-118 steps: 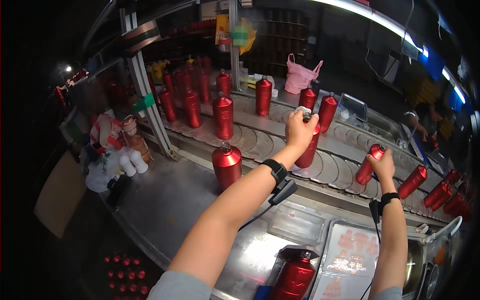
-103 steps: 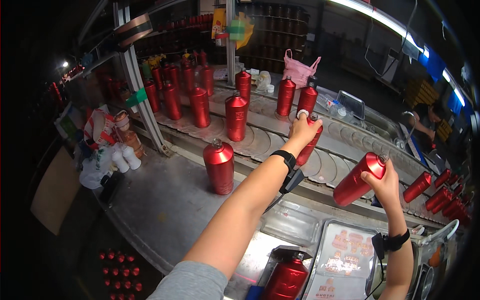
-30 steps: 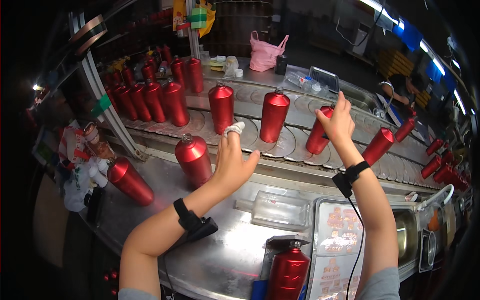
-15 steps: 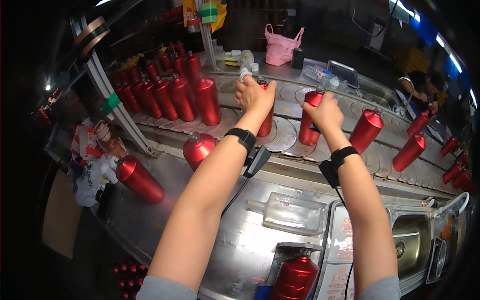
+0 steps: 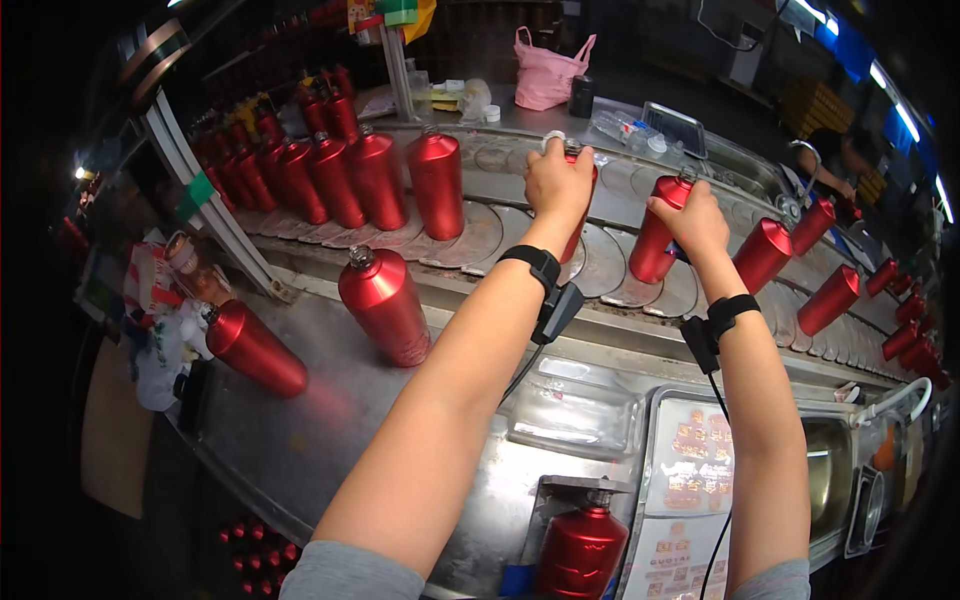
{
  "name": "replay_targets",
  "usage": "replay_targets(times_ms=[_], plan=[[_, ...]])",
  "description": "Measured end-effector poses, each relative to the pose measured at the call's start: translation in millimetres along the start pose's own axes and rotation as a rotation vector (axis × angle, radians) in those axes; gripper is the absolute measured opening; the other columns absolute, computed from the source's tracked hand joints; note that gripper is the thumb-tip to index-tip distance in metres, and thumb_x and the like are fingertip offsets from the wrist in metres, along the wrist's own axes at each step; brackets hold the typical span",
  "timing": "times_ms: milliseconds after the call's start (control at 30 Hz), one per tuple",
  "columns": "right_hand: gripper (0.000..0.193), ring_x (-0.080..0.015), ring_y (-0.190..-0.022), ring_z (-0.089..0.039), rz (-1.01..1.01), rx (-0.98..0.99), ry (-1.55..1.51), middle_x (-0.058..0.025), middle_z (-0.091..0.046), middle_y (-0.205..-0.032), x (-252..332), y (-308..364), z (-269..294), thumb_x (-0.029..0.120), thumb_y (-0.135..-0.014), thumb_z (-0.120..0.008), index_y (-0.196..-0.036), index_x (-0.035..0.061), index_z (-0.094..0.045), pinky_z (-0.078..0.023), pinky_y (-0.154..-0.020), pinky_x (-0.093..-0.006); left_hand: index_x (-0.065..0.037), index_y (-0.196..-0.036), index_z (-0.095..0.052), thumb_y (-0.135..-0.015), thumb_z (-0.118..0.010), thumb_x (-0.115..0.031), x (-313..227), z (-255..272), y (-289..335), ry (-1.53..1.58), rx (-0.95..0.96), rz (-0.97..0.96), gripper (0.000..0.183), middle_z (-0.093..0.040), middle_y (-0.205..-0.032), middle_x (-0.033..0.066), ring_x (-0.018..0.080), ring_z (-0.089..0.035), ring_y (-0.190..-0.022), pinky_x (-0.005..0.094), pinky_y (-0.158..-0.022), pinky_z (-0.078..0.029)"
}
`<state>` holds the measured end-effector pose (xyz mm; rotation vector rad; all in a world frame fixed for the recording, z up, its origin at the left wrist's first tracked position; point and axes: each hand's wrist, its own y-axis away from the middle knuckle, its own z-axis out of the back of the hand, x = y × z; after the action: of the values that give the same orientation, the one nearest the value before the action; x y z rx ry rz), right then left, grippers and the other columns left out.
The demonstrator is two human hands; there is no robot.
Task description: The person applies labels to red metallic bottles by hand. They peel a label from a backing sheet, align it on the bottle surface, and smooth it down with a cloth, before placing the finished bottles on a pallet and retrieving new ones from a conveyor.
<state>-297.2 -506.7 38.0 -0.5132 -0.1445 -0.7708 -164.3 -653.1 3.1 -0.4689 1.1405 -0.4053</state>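
My left hand (image 5: pixel 560 188) is closed around the upper part of a red metallic bottle (image 5: pixel 586 210) standing on the conveyor of overlapping metal plates (image 5: pixel 602 262). A small white piece (image 5: pixel 553 139) shows at its fingertips; whether the fingers hold it I cannot tell. To the right, my right hand (image 5: pixel 694 222) has its fingers around another red bottle (image 5: pixel 652 240), which leans slightly and shows its open-looking neck. Behind my left forearm, a red bottle (image 5: pixel 384 308) stands on the steel bench (image 5: pixel 330 430), and a second one (image 5: pixel 255 350) stands farther left.
Several red bottles (image 5: pixel 372 180) line the conveyor to the left, and more (image 5: pixel 830 300) to the right. A clear glass bottle (image 5: pixel 578 412) lies on the bench, beside a red bottle (image 5: pixel 582 550) in a holder. A pink bag (image 5: pixel 550 72) sits behind; a co-worker's arm (image 5: pixel 825 178) shows far right.
Both hands and the bottles they grip have moved right. The other bottles on the conveyor have shifted right too. My left forearm uncovers more of the bench bottle, and the view has shifted slightly.
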Motion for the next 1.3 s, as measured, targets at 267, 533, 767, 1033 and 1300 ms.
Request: replay_targets(times_ms=[267,533,767,1033,1300], plan=[[0.077,-0.0407,-0.102,-0.064,-0.006,-0.038,0.008,-0.0260,-0.063,-0.112,-49,-2,10,0.056,-0.071,-0.074,-0.116,-0.0024,-0.051,-0.052,-0.086,-0.0458,0.001,-0.115,-0.058,-0.078,-0.071,-0.045,4,33,-15,-0.254,-0.294,-0.387,0.060,-0.049,-0.130,0.0208,0.0387,-0.041,-0.126,0.0553,-0.110,-0.024],[0.072,-0.0423,-0.102,-0.063,0.014,-0.066,-0.034,-0.0268,-0.063,-0.109,-93,-9,19,0.055,-0.071,-0.074,-0.110,-0.0013,-0.052,-0.050,-0.085,-0.0467,-0.006,-0.116,-0.061,-0.079,-0.068,-0.045,67,61,-54,-0.046,-0.049,0.119,0.053,-0.057,-0.118,0.0269,0.0429,-0.058,-0.108,0.0498,-0.088,-0.048],[0.070,-0.0437,-0.099,-0.063,0.055,-0.080,-0.069,-0.0291,-0.064,-0.101,-149,-25,22,0.054,-0.072,-0.075,-0.104,-0.0021,-0.049,-0.049,-0.082,-0.0471,-0.003,-0.114,-0.061,-0.082,-0.066,-0.047,40,27,-33,-0.034,-0.072,0.058,0.055,-0.058,-0.108,0.0329,0.0466,-0.057,-0.104,0.0476,-0.090,-0.047],[0.099,-0.0416,-0.109,-0.061,0.016,-0.115,-0.062,-0.0290,-0.060,-0.118,-180,-17,39,0.058,-0.071,-0.076,-0.142,0.0013,-0.035,-0.048,-0.090,-0.0451,-0.001,-0.102,-0.058,-0.085,-0.067,-0.041,9,15,1,0.036,-0.070,-0.042,0.045,-0.056,-0.103,0.0306,0.0467,-0.057,-0.096,0.0499,-0.083,-0.047],[0.072,-0.0401,-0.117,-0.054,0.027,-0.448,0.011,-0.0235,-0.052,-0.133,-177,37,75,0.046,-0.088,-0.064,-0.141,0.0046,-0.039,-0.045,-0.095,-0.0445,0.002,-0.097,-0.059,-0.088,-0.069,-0.026,-32,80,53,0.429,0.071,-0.212,0.031,-0.064,-0.091,0.0173,0.0276,-0.061,-0.083,0.0377,-0.077,-0.047]])
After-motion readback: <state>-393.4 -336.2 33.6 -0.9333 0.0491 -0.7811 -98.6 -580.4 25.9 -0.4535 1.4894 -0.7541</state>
